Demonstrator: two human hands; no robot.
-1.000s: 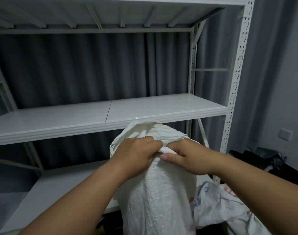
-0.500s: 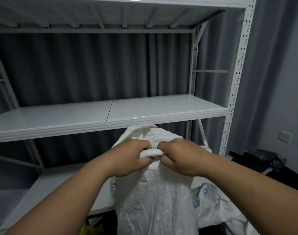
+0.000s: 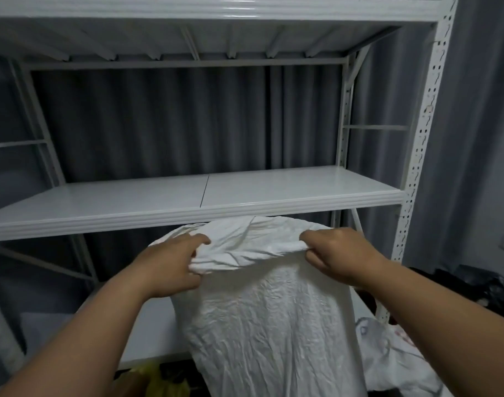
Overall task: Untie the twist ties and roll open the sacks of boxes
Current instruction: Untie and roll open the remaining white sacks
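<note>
Big white crinkly woven sack [image 3: 268,325] stands upright at 6 o'clock, in front of white metal shelf [image 3: 187,202]. Left hand [image 3: 170,265] pinches rolled sack rim at 9 o'clock side. Right hand [image 3: 342,253] pinches same rim at 3 o'clock side. Hands well apart, rim stretched between them.
</note>
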